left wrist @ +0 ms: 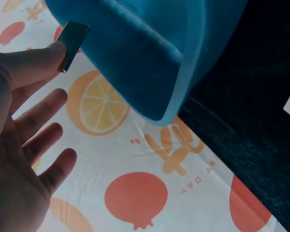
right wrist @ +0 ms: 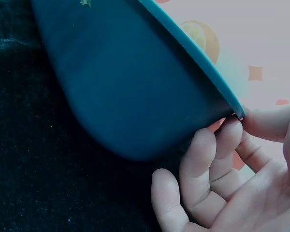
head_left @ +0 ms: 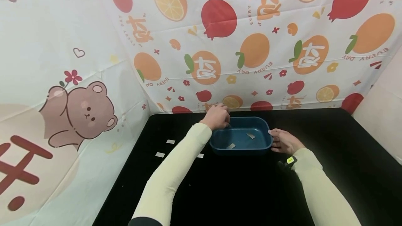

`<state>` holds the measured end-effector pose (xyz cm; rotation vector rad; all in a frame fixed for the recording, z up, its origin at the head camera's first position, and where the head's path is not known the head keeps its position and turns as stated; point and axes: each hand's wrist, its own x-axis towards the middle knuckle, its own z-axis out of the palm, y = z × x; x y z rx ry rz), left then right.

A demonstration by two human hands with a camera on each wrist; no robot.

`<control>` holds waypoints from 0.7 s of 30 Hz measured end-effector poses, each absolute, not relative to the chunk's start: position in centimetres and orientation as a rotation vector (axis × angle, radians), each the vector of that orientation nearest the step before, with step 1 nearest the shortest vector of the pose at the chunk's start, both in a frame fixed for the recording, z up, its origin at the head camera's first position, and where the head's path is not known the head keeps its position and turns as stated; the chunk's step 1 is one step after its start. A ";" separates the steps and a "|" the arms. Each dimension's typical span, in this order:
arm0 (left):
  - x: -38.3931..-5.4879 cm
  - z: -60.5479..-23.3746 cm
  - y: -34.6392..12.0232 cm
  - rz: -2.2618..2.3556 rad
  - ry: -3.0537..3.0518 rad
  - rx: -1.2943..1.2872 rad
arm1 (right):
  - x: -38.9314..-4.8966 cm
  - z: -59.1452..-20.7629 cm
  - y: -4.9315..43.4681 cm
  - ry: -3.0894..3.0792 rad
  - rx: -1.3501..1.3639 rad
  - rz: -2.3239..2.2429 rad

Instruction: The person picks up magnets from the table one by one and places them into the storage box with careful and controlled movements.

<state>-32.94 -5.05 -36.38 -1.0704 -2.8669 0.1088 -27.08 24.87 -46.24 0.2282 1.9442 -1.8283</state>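
Observation:
A blue rectangular plastic basin with rounded corners is on the black table. Two small flat greyish pieces, one nearer the right and one nearer the front, lie on its floor. Over the basin's left end is my left hand, pinching a small flat rectangular piece with a shiny surface between thumb and forefinger; its other fingers are spread. At the opposite end, my right hand pinches the basin's rim between thumb and fingers.
Left of the basin, several small white rectangular pieces lie spread on the black table, some near my left forearm. A fruit-print cloth hangs behind the table, and a bear-print cloth hangs on the left.

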 end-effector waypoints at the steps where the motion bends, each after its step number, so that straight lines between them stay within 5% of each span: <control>1: -33.0 -36.5 -5.0 0.122 -2.871 -1.072 | -27.1 -46.3 24.8 1.941 0.234 -1.830; 21: -33.4 -38.0 -3.9 0.174 -2.911 -1.079 | -27.1 -46.2 24.6 1.944 0.240 -1.823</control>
